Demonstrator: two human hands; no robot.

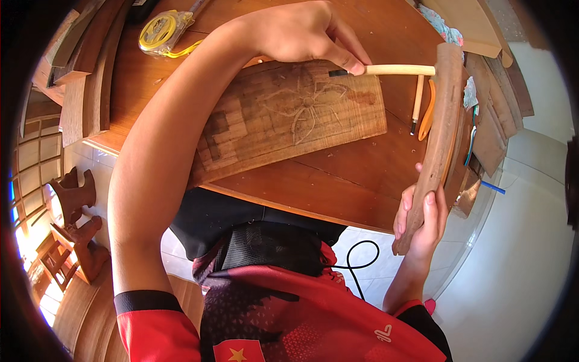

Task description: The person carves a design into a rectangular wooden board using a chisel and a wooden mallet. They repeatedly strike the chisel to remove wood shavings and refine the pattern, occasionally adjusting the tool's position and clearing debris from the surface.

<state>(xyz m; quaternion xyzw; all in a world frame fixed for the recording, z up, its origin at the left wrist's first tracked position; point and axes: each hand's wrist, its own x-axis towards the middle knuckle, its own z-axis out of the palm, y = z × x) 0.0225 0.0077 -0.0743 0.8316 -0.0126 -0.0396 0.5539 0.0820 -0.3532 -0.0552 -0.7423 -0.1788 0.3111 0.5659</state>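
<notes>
— What does the left hand [301, 31] hold?
— A pale-handled chisel [401, 70], pinched between thumb and finger over the carved board [289, 114] on the table [338, 175]; the remaining fingers are partly hidden.
— And the right hand [430, 226]?
— Fingers wrapped round a wooden bar [444, 108]. Whether the bar touches the chisel's butt, I cannot tell from here. The left forearm [178, 108] covers part of the board's left end.

The red shirt [301, 314] bears a yellow-star patch [238, 352] and a white emblem [382, 333].
</notes>
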